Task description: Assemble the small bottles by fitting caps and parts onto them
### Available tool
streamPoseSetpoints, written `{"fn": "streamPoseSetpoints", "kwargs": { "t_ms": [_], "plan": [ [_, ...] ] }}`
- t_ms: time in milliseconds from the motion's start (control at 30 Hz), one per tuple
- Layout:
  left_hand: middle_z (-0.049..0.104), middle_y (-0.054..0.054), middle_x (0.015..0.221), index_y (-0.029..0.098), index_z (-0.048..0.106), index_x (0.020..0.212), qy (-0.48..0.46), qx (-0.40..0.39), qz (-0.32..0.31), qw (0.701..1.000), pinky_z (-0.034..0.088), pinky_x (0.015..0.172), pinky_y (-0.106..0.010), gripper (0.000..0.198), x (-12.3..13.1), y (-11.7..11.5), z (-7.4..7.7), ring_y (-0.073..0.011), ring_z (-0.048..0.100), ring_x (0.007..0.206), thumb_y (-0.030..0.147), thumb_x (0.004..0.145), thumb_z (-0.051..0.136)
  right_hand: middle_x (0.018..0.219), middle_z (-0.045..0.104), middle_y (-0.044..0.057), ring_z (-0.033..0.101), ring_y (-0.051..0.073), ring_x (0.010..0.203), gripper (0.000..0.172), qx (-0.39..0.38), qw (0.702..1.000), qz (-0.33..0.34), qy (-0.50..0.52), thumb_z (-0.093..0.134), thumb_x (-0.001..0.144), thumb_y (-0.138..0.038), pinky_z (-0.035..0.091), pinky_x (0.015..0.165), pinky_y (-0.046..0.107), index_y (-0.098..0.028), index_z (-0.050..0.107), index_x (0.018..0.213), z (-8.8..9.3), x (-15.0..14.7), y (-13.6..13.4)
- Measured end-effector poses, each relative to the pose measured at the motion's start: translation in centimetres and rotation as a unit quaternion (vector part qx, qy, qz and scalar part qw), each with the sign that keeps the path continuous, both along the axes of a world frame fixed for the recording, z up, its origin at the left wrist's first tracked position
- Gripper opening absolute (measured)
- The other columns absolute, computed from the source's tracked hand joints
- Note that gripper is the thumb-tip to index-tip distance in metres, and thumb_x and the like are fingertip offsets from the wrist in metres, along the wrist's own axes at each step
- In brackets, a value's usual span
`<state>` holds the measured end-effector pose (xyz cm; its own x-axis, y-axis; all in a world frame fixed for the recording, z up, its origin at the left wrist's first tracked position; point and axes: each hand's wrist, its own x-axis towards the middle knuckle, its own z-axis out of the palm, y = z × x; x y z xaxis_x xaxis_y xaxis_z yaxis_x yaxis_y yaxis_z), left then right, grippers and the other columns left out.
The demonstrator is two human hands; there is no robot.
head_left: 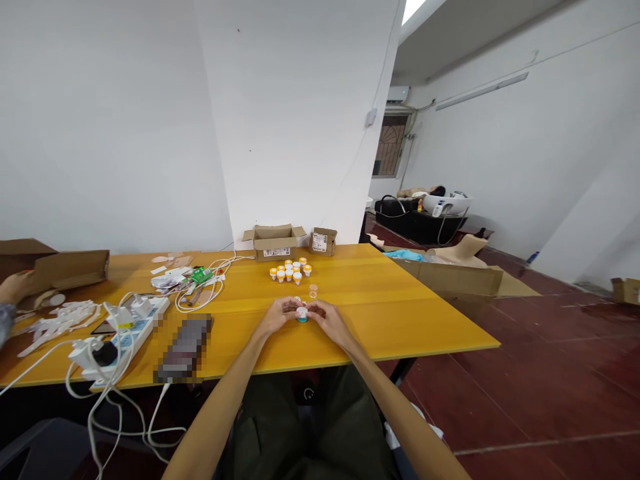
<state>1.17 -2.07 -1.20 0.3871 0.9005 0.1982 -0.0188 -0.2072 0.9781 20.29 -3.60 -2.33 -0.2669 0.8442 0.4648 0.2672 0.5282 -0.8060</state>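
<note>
Close to the table's front edge, a small round container (302,314), white on top and teal below, sits between my two hands. My left hand (279,316) has its fingers curled against the left side of it. From the right, my right hand (326,317) pinches the same container with thumb and fingers. Just beyond the fingertips stands a small clear plastic cup (313,291). Farther back is a cluster of several small white containers with orange bands (289,270). The fingers partly cover the held container.
An open cardboard box (273,243) and a smaller box (323,241) stand against the wall. Left on the wooden table (390,300) lie a blurred-out phone (184,348), a power strip (143,330) and tangled white cables. Another person's hand (17,287) is at a carton far left.
</note>
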Motion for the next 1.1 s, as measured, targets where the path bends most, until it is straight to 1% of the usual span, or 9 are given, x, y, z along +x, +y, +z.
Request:
{"fn": "streamPoseSetpoints", "kwargs": {
  "t_ms": [100,233,400,533,700,1100],
  "plan": [
    [0.077,-0.009,0.096,0.017,0.072,0.086,-0.004,0.007,-0.001,1.0,0.052,0.089,-0.036,0.033,-0.04,-0.01,0.0,-0.0225,0.07,0.092,0.036,0.062,0.086,0.091,0.075,0.004,0.067,0.021,0.083,0.018,-0.006,1.0,-0.002,0.003,0.059,0.087,-0.034,0.053,0.079,0.033,-0.023,0.073,0.089,-0.15,0.14,0.13],
    [0.077,-0.008,0.098,0.017,0.073,0.082,-0.004,0.017,0.004,1.0,0.051,0.091,-0.035,0.027,-0.01,-0.11,0.16,-0.0227,0.07,0.095,0.038,0.068,0.082,0.094,0.076,0.005,0.068,0.023,0.089,0.023,-0.007,1.0,-0.006,0.01,0.055,0.088,-0.033,0.054,0.083,0.036,-0.024,0.075,0.092,-0.34,0.21,0.34],
    [0.078,-0.007,0.09,0.017,0.075,0.078,0.023,0.026,0.04,0.999,0.052,0.087,-0.034,0.024,0.2,0.15,0.2,-0.0233,0.07,0.09,0.04,0.071,0.078,0.1,0.077,0.007,0.069,0.024,0.096,0.026,-0.009,1.0,-0.004,0.018,0.054,0.088,-0.032,0.054,0.09,0.04,-0.024,0.076,0.097,-0.38,0.26,0.5],
    [0.077,-0.006,0.085,0.017,0.075,0.077,0.019,0.028,0.054,0.998,0.052,0.084,-0.033,0.025,0.33,0.51,-0.02,-0.0223,0.069,0.086,0.041,0.071,0.078,0.104,0.077,0.007,0.069,0.025,0.1,0.027,-0.003,1.0,-0.002,0.021,0.054,0.089,-0.034,0.053,0.093,0.043,-0.025,0.077,0.099,-0.42,0.28,0.58],
    [0.076,-0.005,0.082,0.017,0.074,0.077,0.013,0.022,0.057,0.998,0.052,0.081,-0.032,0.026,0.35,0.64,-0.28,-0.0207,0.068,0.082,0.042,0.071,0.078,0.103,0.077,0.007,0.07,0.026,0.099,0.028,0.0,1.0,-0.006,0.021,0.055,0.088,-0.038,0.053,0.093,0.045,-0.026,0.078,0.1,-0.64,0.24,0.74],
    [0.077,-0.006,0.083,0.017,0.075,0.077,0.017,0.039,0.058,0.997,0.052,0.083,-0.033,0.028,0.52,0.55,-0.32,-0.022,0.069,0.083,0.045,0.071,0.078,0.101,0.078,0.006,0.071,0.027,0.097,0.028,-0.018,0.999,-0.002,0.027,0.056,0.086,-0.04,0.054,0.091,0.045,-0.026,0.078,0.098,-0.86,0.39,0.94]
  ]
}}
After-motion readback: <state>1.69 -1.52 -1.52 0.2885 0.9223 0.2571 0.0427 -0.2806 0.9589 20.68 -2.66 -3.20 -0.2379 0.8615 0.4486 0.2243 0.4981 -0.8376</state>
